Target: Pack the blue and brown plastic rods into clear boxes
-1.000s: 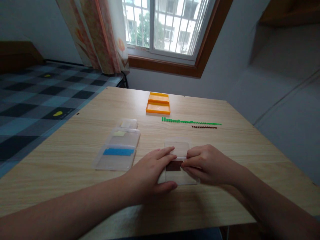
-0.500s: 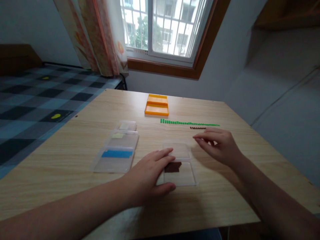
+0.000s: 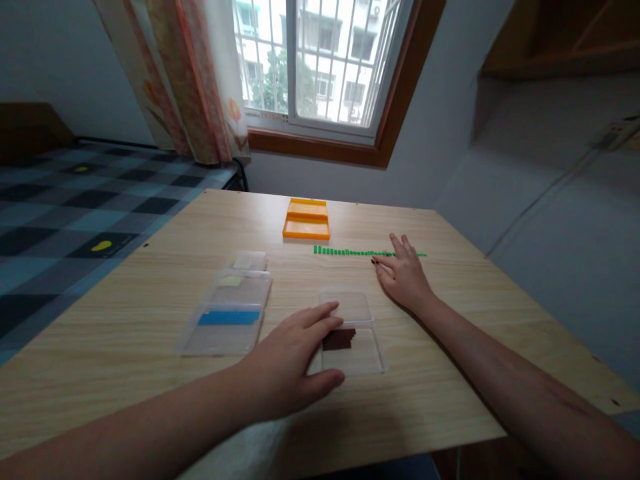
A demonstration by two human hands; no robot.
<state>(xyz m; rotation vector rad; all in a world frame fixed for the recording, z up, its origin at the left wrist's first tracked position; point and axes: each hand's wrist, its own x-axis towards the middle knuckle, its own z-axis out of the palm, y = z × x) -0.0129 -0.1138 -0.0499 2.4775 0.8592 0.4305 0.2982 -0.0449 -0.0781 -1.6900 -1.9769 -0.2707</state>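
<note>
My left hand (image 3: 295, 357) lies with fingers spread over the left side of an open clear plastic case (image 3: 367, 357). A block of brown pieces (image 3: 338, 339) rests inside the case's near half, partly behind my fingers. Farther off, my right hand (image 3: 404, 270) bends over the table, thumb and index fingertip together at a small brown piece (image 3: 373, 262) while its other fingers stretch out. The rest of the brown row is hidden under that hand. Behind it runs a long row of small green pieces (image 3: 343, 252), laid from larger to smaller, partly covered by the fingers.
An open orange case (image 3: 307, 235) stands at the back of the table (image 3: 150, 300). Clear cases (image 3: 220, 340) sit to the left, with a blue block (image 3: 229, 318) and a pale yellow piece (image 3: 230, 281) inside. A checkered bed (image 3: 150, 213) adjoins the left side.
My right hand has moved forward and left, from beside the clear case onto the brown row. My left hand stays on the case. The view has shifted slightly.
</note>
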